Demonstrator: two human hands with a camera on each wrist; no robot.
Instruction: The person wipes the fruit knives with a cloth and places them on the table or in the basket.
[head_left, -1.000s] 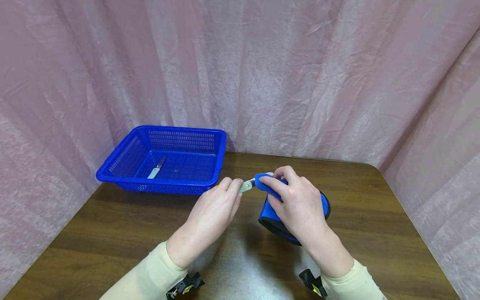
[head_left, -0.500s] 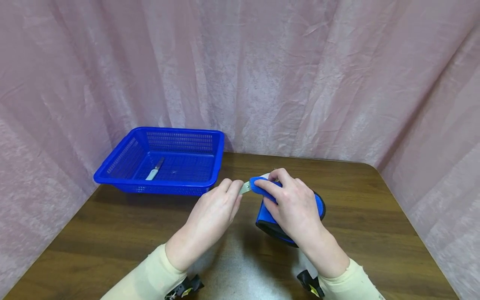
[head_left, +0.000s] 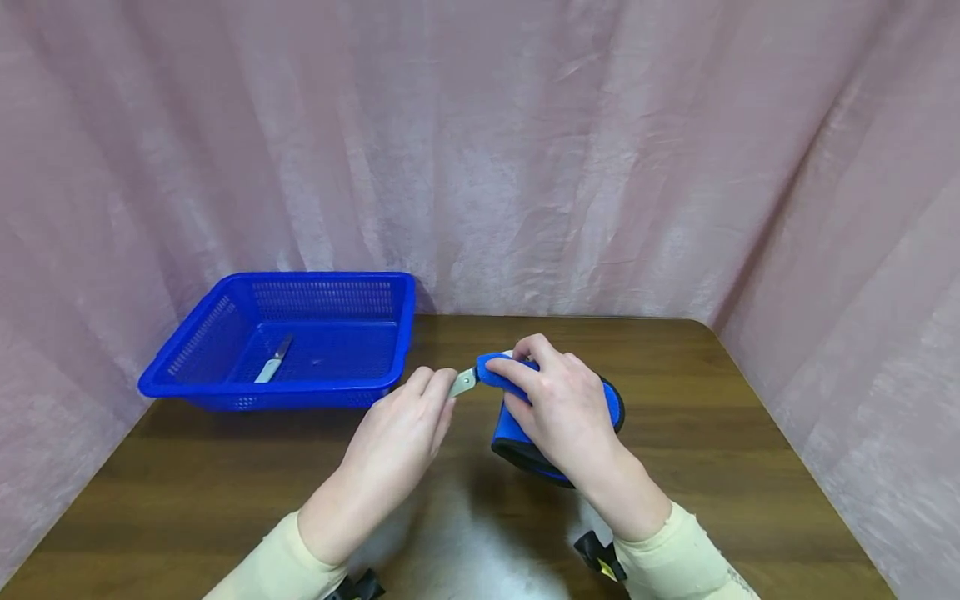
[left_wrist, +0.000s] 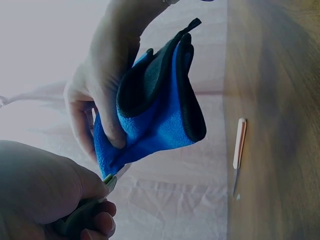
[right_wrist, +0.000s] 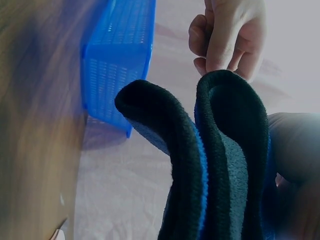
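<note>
My left hand [head_left: 397, 425] grips a knife by its pale green handle [head_left: 464, 382], a rivet showing near the blade end. Most of the blade is hidden by a blue cloth with a dark edging [head_left: 513, 425]. My right hand [head_left: 566, 400] pinches a fold of this cloth around the blade, and the rest of the cloth hangs below the fingers. In the left wrist view, a sliver of the knife's blade [left_wrist: 123, 170] shows beside the folded cloth [left_wrist: 160, 130]. Another knife [left_wrist: 240, 145] with a light handle lies on the table, beyond the cloth.
A blue plastic basket [head_left: 277, 388] with mesh walls stands at the back left of the brown wooden table [head_left: 675, 467]. Inside it lies a light-handled knife [head_left: 273, 359]. A pink curtain [head_left: 480, 167] hangs behind and along the sides.
The head view has shifted, so everything sits further left in it. The right hand's cloth has slid along the blade towards the left hand, covering the blade near the handle.
</note>
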